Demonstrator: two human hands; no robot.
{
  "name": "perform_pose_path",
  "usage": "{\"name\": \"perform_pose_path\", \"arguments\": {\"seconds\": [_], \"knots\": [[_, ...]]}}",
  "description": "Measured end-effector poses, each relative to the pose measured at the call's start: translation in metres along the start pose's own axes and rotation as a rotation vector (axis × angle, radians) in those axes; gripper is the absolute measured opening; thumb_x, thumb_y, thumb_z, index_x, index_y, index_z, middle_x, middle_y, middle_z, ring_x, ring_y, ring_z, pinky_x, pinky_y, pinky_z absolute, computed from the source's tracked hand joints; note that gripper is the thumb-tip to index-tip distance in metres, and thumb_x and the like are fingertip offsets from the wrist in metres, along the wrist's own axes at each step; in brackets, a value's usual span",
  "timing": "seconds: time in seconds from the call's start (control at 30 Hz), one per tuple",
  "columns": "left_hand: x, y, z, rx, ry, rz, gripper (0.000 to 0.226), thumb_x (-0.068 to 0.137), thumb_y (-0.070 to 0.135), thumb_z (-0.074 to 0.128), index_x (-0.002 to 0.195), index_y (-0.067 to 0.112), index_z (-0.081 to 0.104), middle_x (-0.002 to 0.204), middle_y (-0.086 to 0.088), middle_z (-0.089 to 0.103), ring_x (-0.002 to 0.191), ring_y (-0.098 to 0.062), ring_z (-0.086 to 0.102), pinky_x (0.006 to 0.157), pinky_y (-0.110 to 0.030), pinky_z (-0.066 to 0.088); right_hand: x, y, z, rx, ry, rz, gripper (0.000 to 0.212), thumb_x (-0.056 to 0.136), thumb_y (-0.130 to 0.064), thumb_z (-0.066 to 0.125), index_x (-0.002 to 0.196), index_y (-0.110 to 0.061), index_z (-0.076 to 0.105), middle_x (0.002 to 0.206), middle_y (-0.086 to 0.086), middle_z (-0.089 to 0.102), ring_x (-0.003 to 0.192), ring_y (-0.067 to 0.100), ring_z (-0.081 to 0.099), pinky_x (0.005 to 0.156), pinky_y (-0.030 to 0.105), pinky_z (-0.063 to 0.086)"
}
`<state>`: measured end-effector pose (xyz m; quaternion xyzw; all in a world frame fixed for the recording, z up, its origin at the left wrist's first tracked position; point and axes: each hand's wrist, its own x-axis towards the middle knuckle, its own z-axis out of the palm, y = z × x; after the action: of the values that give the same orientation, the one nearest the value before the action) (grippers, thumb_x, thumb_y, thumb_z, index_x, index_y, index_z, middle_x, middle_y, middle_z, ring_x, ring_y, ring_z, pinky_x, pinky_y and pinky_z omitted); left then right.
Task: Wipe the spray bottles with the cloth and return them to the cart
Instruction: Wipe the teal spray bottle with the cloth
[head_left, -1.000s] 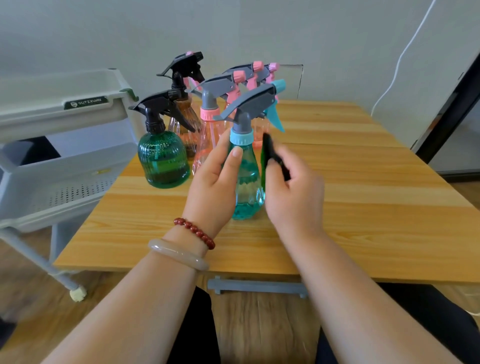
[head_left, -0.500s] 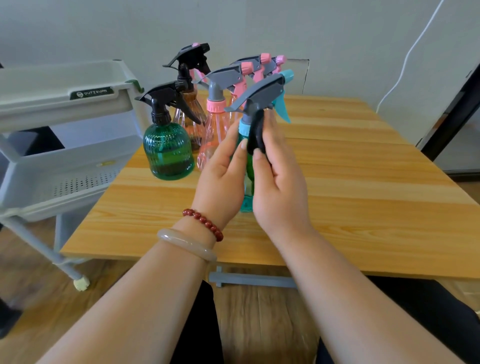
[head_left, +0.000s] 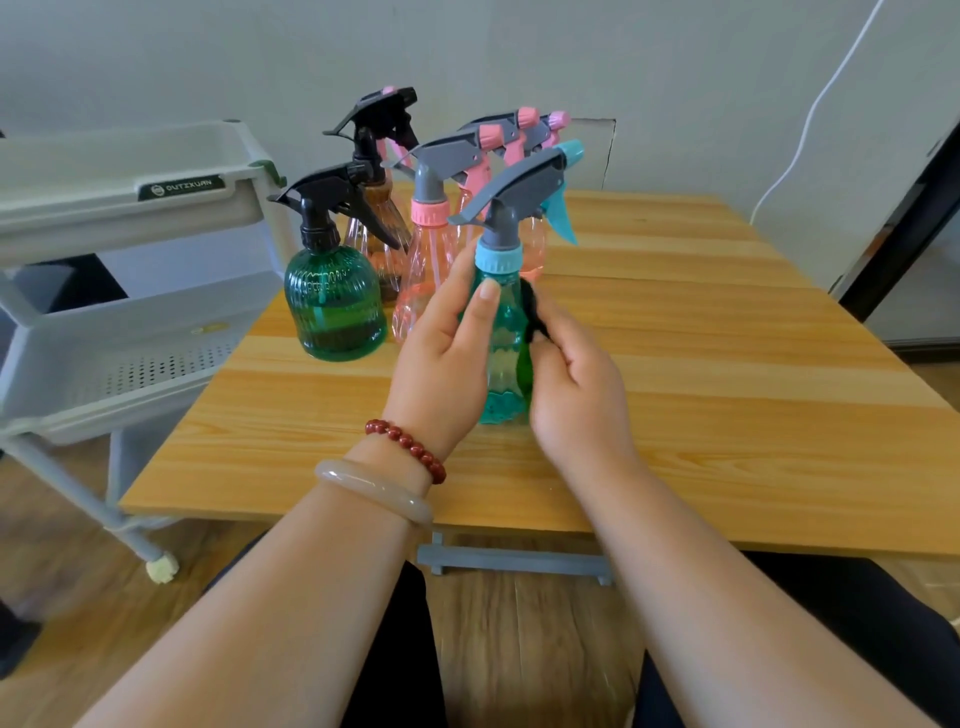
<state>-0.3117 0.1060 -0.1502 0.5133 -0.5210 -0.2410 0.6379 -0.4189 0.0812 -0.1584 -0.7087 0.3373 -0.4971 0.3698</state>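
The wooden worktop (head_left: 701, 374) shows open wood right of the teal spray bottle (head_left: 501, 358), which stands upright on it, and from that bottle to the near edge. The grey cart (head_left: 130, 332) stands left of it, past the worktop's left edge. A green bottle (head_left: 332, 306), an amber bottle (head_left: 382, 223) and pink bottles (head_left: 428, 270) crowd behind-left. The left hand (head_left: 441, 364) grips the teal bottle. The right hand (head_left: 576, 389) pinches a dark cloth (head_left: 532, 312) against its right side.

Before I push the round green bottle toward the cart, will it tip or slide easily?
Probably it slides rather than tips: the round green bottle is squat, with a wide base, on a smooth table. Its ribbed wall should give grip. It looks like thin clear plastic, so likely light; how full it is, I cannot tell.
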Motion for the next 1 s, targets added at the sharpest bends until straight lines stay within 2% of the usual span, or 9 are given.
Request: {"name": "perform_pose_path", "arguments": {"seconds": [0.07,0.23,0.33,0.4,0.47,0.57,0.77,0.9,1.0], "knots": [[0.000,-0.001,0.000,0.015,-0.006,0.001,0.042,0.106,0.026,0.039,0.148,0.032,0.039,0.148,0.017,0.046,0.137,0.003,0.037,0.117,-0.033,0.033,0.001,-0.002,-0.004,0.022,0.020,0.019,0.044,0.103,-0.003,0.038,0.140,-0.020,0.052,0.133,-0.017,0.053,0.129,-0.003,0.045,0.102,0.004,0.034],[-0.002,0.002,0.002,0.029,-0.015,0.027,0.043,0.107,0.021,0.038,0.149,0.026,0.038,0.146,0.020,0.045,0.135,0.011,0.035,0.114,-0.017,0.030,-0.002,-0.006,0.009,-0.050,0.051,-0.194,0.050,0.100,0.000,0.036,0.150,-0.009,0.036,0.150,-0.008,0.037,0.145,0.007,0.028,0.115,0.013,0.023],[-0.001,0.002,0.003,0.024,0.001,0.001,0.044,0.106,0.025,0.039,0.150,0.029,0.037,0.149,0.017,0.043,0.137,0.007,0.035,0.117,-0.025,0.031,-0.003,0.002,0.002,-0.038,0.061,0.002,0.048,0.098,0.002,0.038,0.139,-0.016,0.055,0.129,-0.014,0.057,0.127,0.001,0.049,0.096,0.001,0.035],[-0.002,0.002,0.003,0.041,0.001,-0.006,0.044,0.106,0.025,0.039,0.150,0.030,0.036,0.147,0.021,0.042,0.135,0.011,0.033,0.113,-0.014,0.029,0.001,0.000,-0.004,-0.037,0.078,0.115,0.046,0.098,0.000,0.039,0.132,-0.022,0.062,0.115,-0.019,0.062,0.113,-0.001,0.057,0.082,-0.002,0.039],[-0.002,0.001,0.004,0.045,-0.010,0.002,0.044,0.106,0.025,0.039,0.150,0.029,0.036,0.147,0.023,0.041,0.135,0.013,0.032,0.112,-0.010,0.028,0.005,-0.008,-0.005,-0.010,0.114,0.010,0.043,0.101,-0.002,0.039,0.137,-0.020,0.055,0.125,-0.017,0.060,0.118,-0.008,0.053,0.091,0.001,0.038],[-0.001,0.000,0.004,0.034,-0.018,0.017,0.045,0.106,0.024,0.038,0.151,0.027,0.036,0.151,0.017,0.042,0.138,0.008,0.034,0.116,-0.022,0.030,0.002,-0.009,0.005,-0.038,0.076,-0.184,0.049,0.101,-0.002,0.037,0.150,-0.008,0.037,0.153,0.000,0.041,0.143,0.006,0.032,0.116,0.017,0.027],[0.000,-0.004,0.003,0.018,-0.011,0.010,0.047,0.105,0.030,0.038,0.151,0.028,0.036,0.151,0.012,0.043,0.140,-0.001,0.036,0.118,-0.037,0.032,0.000,-0.003,-0.003,0.008,0.094,0.029,0.046,0.100,0.000,0.039,0.138,-0.018,0.055,0.128,-0.020,0.054,0.124,-0.008,0.046,0.095,-0.001,0.034],[-0.001,-0.001,0.004,0.016,-0.025,0.015,0.044,0.107,0.023,0.038,0.151,0.026,0.037,0.151,0.015,0.043,0.137,0.008,0.034,0.115,-0.020,0.030,0.002,-0.011,0.001,-0.086,0.038,-0.235,0.049,0.101,0.000,0.038,0.150,-0.008,0.034,0.155,0.000,0.034,0.146,0.007,0.027,0.115,0.013,0.022],[0.000,0.001,0.003,0.005,-0.011,0.022,0.043,0.107,0.020,0.038,0.150,0.025,0.039,0.149,0.015,0.045,0.136,0.008,0.036,0.116,-0.022,0.030,-0.004,0.007,0.007,-0.142,0.012,-0.255,0.050,0.099,0.001,0.041,0.148,-0.003,0.037,0.159,0.010,0.027,0.148,0.016,0.023,0.116,0.013,0.020]]}}
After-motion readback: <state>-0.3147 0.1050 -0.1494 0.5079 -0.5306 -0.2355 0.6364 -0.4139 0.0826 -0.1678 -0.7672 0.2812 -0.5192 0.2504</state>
